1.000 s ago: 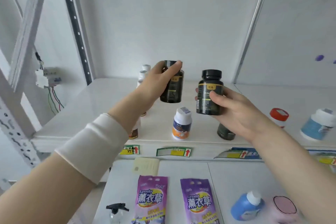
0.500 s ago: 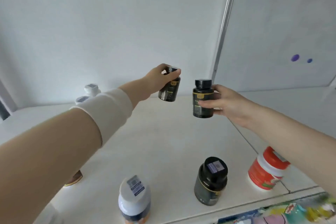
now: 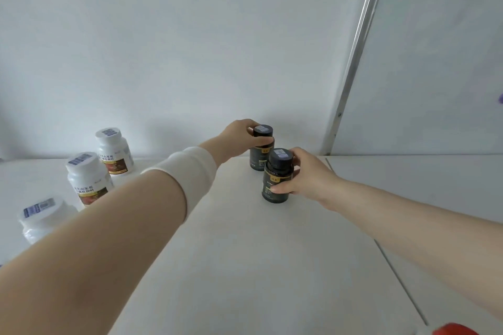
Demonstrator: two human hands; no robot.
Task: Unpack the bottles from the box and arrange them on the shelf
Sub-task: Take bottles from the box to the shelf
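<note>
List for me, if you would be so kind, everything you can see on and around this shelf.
rear dark bottle: 1, black with a black cap, back of the shelf, in the left hand
front dark bottle: 1, black with a black cap, just in front of the rear one, in the right hand
white bottles: 3, white, in a row on the left
red lid: 1, red, bottom right corner, mostly cut off
shelf: 1, white
metal post: 1, silver, back right
white cuff: 1, left forearm
left hand: grips the rear bottle's top
right hand: grips the front bottle's side
</note>
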